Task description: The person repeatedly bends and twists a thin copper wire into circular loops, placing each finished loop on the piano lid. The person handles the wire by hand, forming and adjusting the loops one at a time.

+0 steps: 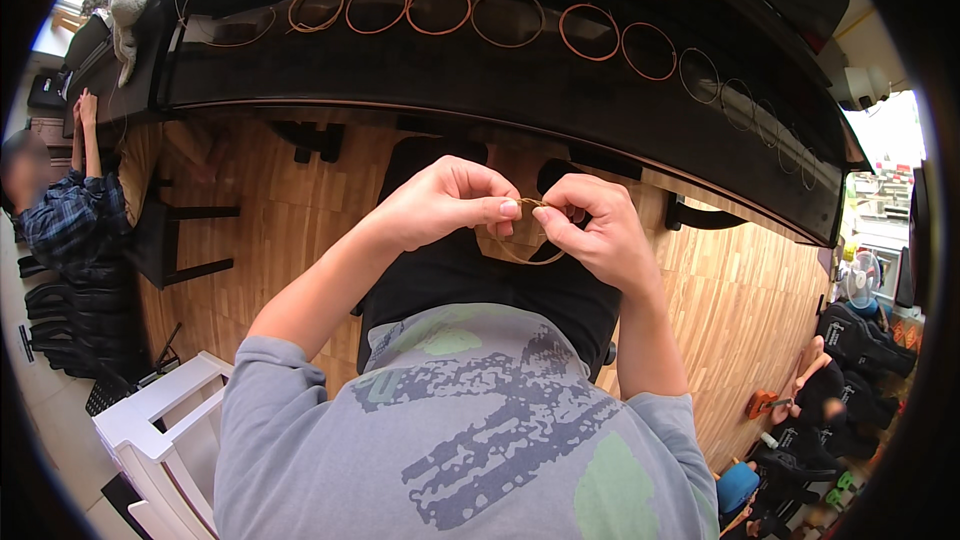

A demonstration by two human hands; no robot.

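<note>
A thin gold-coloured guitar string, wound into a loop, hangs between my two hands above my lap. My left hand pinches the top of the loop between thumb and forefinger. Close beside it, my right hand also has thumb and fingers closed on the string, with the fingertips of the two hands only slightly apart. String ends near the right fingertips are too fine to follow. Beyond my hands, several coiled copper-coloured strings and paler, silvery coils lie in a row on a glossy black piano.
At far left sits another person in a dark plaid shirt, hands raised by the piano. A white wooden stand is near my left elbow. Dark bags and an orange device lie at right on the wooden floor.
</note>
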